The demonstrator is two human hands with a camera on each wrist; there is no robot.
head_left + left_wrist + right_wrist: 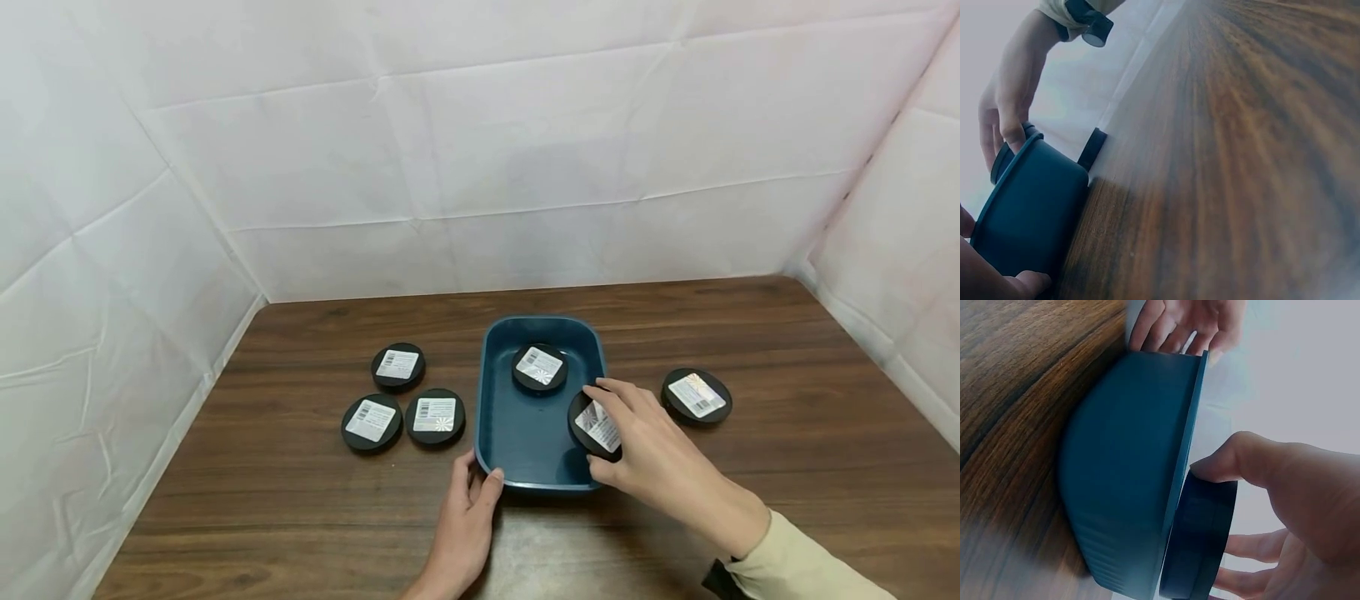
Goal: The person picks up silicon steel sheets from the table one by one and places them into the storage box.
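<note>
A blue rectangular tray [525, 454] sits mid-table. My left hand [467, 521] grips its near left corner, thumb over the rim. Between thumb and fingers my right hand [648, 446] holds a round black tin [597, 425] with a white barcode label, at the tray's right rim. In the right wrist view this held tin [1200, 534] stands level with the rim, right beside it. Another black tin [540, 367] lies inside the tray toward its far end, label up.
Left of the tray, three labelled black tins [398, 367] lie grouped on the wooden table [300, 517]. One more tin [697, 396] lies to the right, beyond my right hand. White sheeting [465, 167] walls the table at the back and sides.
</note>
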